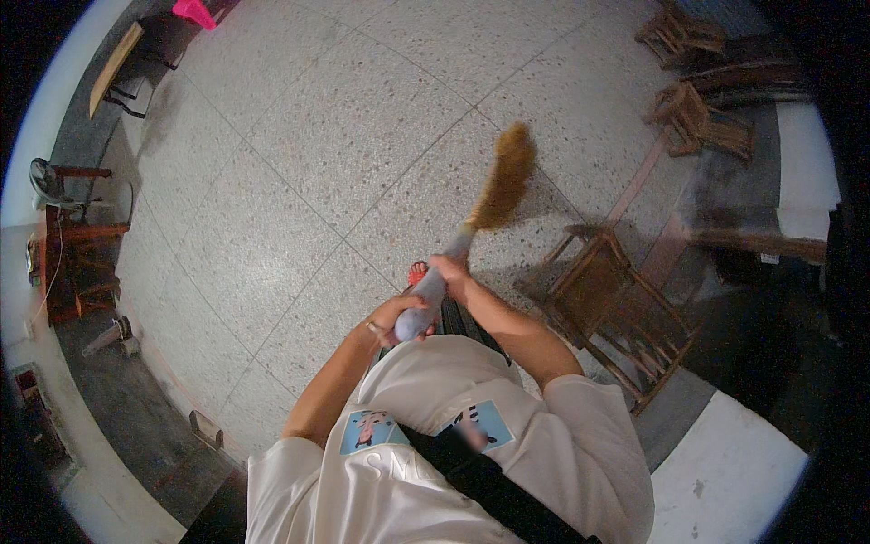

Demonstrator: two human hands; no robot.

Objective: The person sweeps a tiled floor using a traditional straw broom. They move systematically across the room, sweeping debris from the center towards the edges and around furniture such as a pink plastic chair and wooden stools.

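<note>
A broom [507, 181] with yellow-brown bristles and a thick pale grey handle slants away from my body, its head out over the speckled floor. My left hand [391, 317] is wrapped round the handle near its rounded top end. Lower down, closer to the bristles, my right hand [451, 276] grips the same handle. The bristles look slightly blurred, and I cannot tell whether they touch the floor. Part of a red shoe [417, 272] shows just beyond the handle.
Close on the right stands a wooden chair [594, 286]. Small wooden chairs [681, 118] are farther off at the right. Along the left wall are reddish wooden furniture [86, 232], a fan [45, 181] and a light wooden board [115, 71]. A pink plastic object [194, 12] lies far left.
</note>
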